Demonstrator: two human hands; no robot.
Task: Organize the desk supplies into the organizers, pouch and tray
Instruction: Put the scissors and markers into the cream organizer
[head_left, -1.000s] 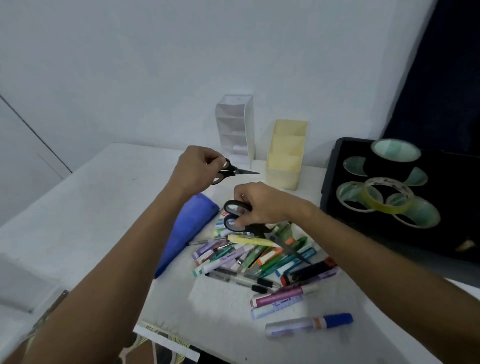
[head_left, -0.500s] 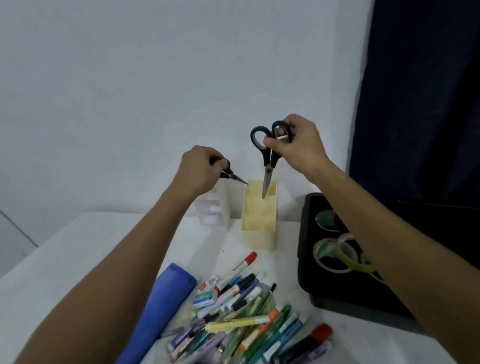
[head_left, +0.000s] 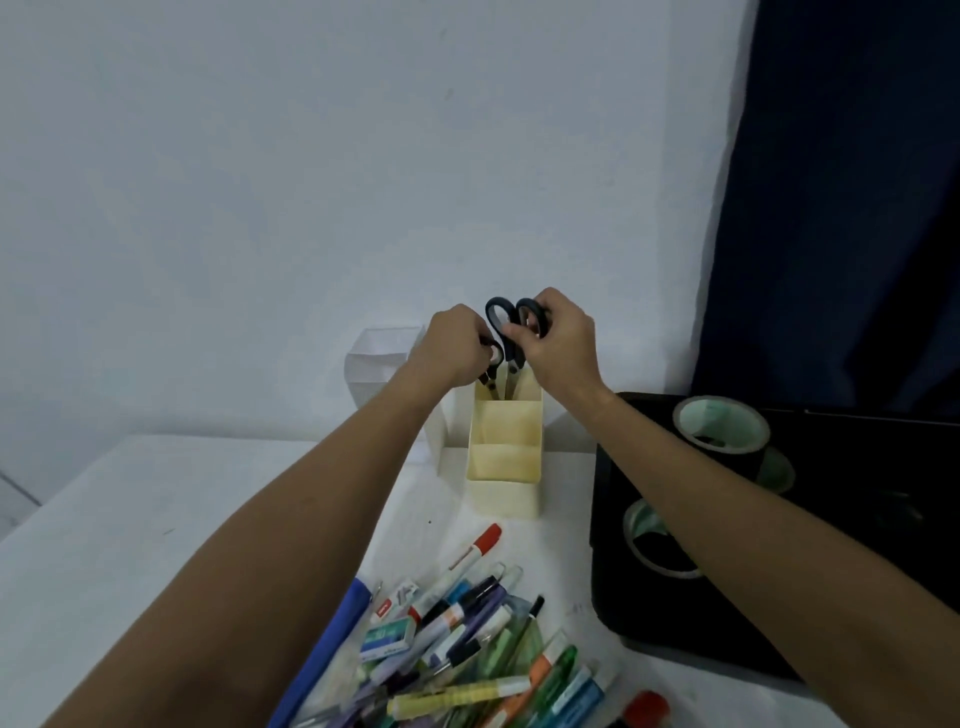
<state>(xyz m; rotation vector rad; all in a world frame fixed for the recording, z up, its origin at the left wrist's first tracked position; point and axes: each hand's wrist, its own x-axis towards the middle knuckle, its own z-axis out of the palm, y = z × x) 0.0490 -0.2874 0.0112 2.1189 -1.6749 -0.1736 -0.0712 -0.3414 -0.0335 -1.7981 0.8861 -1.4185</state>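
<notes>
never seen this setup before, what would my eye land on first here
The two hands meet at centre: the right hand pinches the large black-handled scissors and the left hand grips smaller scissors, both blades pointing down into the back compartment of the cream organizer. A bright jumble of pens and markers lies on the near table, and rolls of tape sit in the black tray at right.

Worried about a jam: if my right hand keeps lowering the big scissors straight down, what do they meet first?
Probably the back compartment of the yellow organizer. The right hand holds the large scissors blades-down there, beside the small scissors in the left hand; depth unclear.
</notes>
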